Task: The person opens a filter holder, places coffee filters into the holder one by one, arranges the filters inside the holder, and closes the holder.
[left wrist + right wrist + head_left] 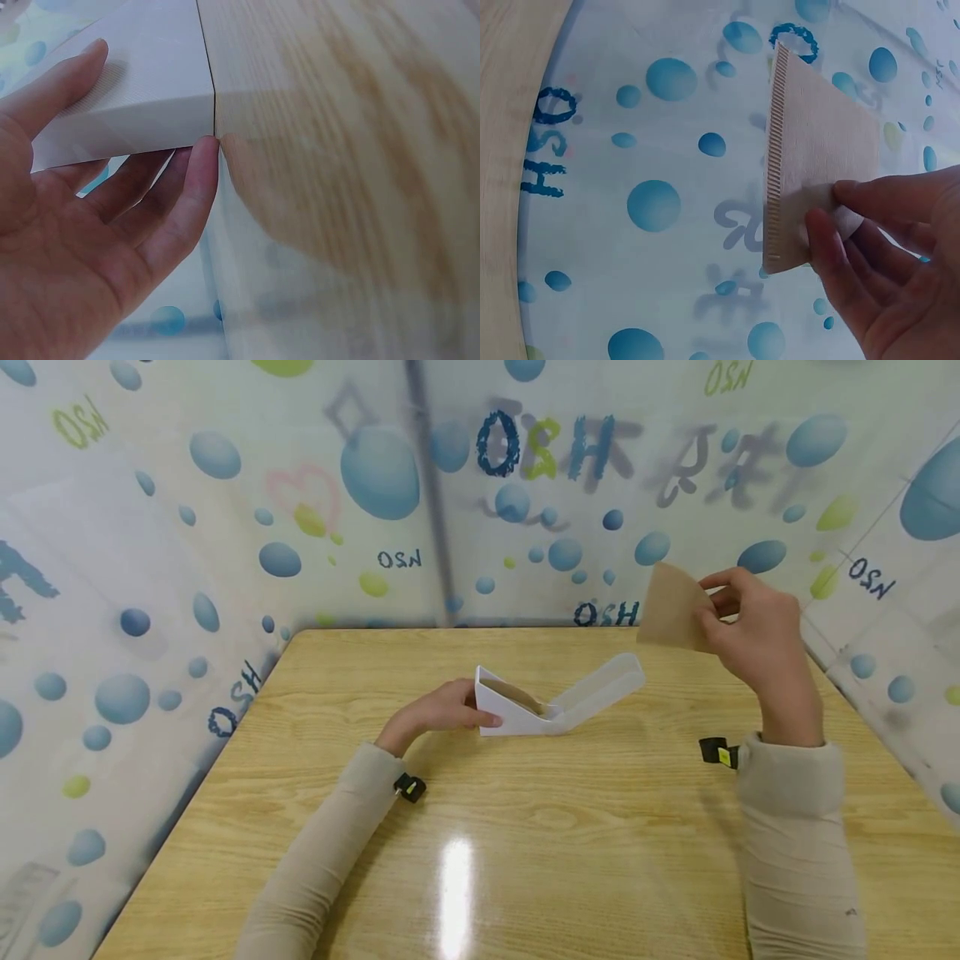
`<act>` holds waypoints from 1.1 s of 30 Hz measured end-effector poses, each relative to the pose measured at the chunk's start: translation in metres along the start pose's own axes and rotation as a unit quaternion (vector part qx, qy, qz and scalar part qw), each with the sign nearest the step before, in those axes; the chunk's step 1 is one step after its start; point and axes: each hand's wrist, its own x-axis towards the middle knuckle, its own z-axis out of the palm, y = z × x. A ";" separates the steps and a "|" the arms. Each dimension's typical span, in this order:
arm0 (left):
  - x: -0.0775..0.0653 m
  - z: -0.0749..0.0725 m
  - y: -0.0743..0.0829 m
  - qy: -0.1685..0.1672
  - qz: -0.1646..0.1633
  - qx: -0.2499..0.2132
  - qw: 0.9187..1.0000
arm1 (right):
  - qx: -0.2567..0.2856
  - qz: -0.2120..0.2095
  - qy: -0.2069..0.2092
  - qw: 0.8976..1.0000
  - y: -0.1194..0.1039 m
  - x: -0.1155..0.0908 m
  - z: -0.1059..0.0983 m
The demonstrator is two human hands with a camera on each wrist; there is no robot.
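Note:
My right hand (765, 631) is raised over the back right of the table, pinching a brown paper coffee filter (670, 610) between thumb and fingers. A crimped seam runs along one edge of this coffee filter (821, 127) in the right wrist view. My left hand (442, 706) grips the left end of a white box (497, 717) on the table, thumb on its near face and the other fingers around its end. The hinged lid (600, 691) is tipped back to the right. More brown paper filters (513, 695) show inside the box's sloped opening.
The wooden table (570, 843) reaches back to a wall (525, 552) printed with blue and green spots and letters. Black straps with small devices sit at both cuffs. A bright light reflection lies on the near tabletop.

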 end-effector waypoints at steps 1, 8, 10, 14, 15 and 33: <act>0.000 0.000 0.000 -0.001 0.000 0.000 1.000 | -0.001 -0.005 0.000 1.000 -0.001 0.000 0.000; 0.000 0.000 0.002 -0.003 0.002 0.000 1.000 | -0.008 -0.014 0.019 1.000 -0.004 -0.001 0.000; 0.000 0.000 0.002 -0.002 0.001 -0.001 1.000 | -0.001 -0.018 0.031 0.999 -0.004 -0.001 0.002; 0.000 0.000 0.002 -0.001 0.000 -0.004 1.000 | 0.014 -0.023 0.051 0.998 -0.006 -0.002 0.005; 0.000 0.000 0.001 -0.001 0.001 -0.004 1.000 | 0.018 -0.024 0.053 0.998 -0.006 -0.002 0.006; 0.000 0.000 0.000 0.000 -0.004 0.004 1.000 | 0.044 -0.045 0.061 0.996 -0.014 -0.002 0.009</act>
